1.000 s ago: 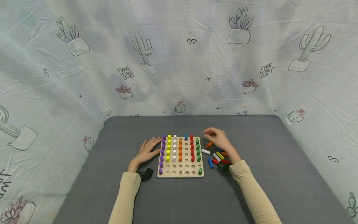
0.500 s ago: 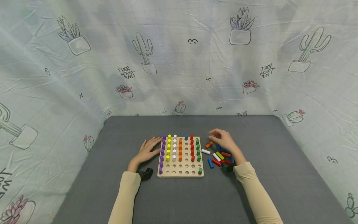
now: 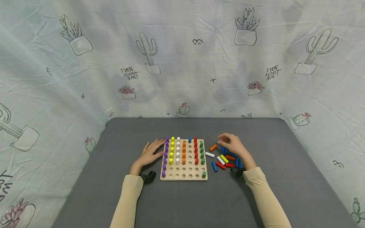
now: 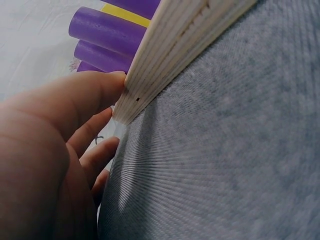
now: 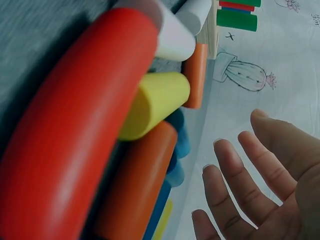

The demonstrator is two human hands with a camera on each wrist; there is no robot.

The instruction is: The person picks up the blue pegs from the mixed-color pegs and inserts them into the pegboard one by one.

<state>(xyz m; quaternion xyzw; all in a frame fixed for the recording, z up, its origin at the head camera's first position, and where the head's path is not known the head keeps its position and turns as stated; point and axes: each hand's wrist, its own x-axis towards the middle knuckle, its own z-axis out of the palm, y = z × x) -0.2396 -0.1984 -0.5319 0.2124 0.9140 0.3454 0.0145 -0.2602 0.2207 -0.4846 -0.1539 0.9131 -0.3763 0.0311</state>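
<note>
A wooden pegboard (image 3: 183,178) lies on the table, with upright pegs in purple, yellow, white, orange, blue, red and green. My left hand (image 3: 150,154) is at its left side, fingers spread; in the left wrist view the thumb (image 4: 95,90) touches the board's edge (image 4: 165,55) beside the purple pegs (image 4: 107,32). To the right of the board lie loose pegs, among them a yellow peg (image 3: 224,158), a red peg (image 3: 220,165) and an orange peg (image 3: 213,147). Over the far side of this pile hovers my right hand (image 3: 233,145), its fingers loosely bent around nothing.
The grey table (image 3: 182,204) stretches out around the board. Behind it hangs a pale curtain (image 3: 182,63) printed with cacti. Black wrist cameras sit at both wrists, the left one (image 3: 149,177) low beside the board.
My right hand has moved right and slightly toward me, away from the board, uncovering more blue pegs in the pile. The left hand and the pegs in the board have stayed put.
</note>
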